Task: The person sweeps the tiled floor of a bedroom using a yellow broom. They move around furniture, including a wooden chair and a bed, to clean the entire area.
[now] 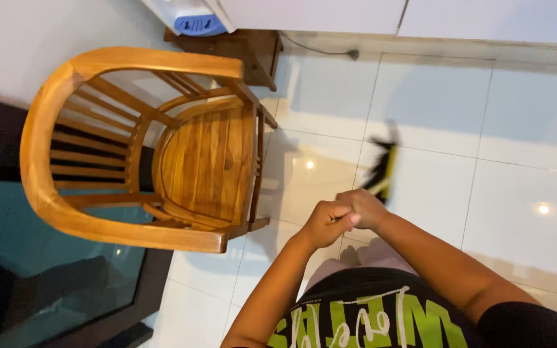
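My left hand (323, 222) and my right hand (365, 207) are closed together in front of me, both gripping the handle of a broom. The broom (383, 164) has a yellow head with dark bristles and is blurred above the white tiled floor (433, 103), just beyond my right hand. The handle itself is hidden inside my fists. A rounded wooden armchair (204, 161) stands to the left of my hands, its front legs close to my left fist.
A dark glass-topped table (46, 277) sits at the lower left, under the chair's back. A small dark wooden stand (246, 48) and a white appliance with a blue part (195, 22) are at the top, next to white cabinets (356, 16). A cable (323, 50) runs along the wall base.
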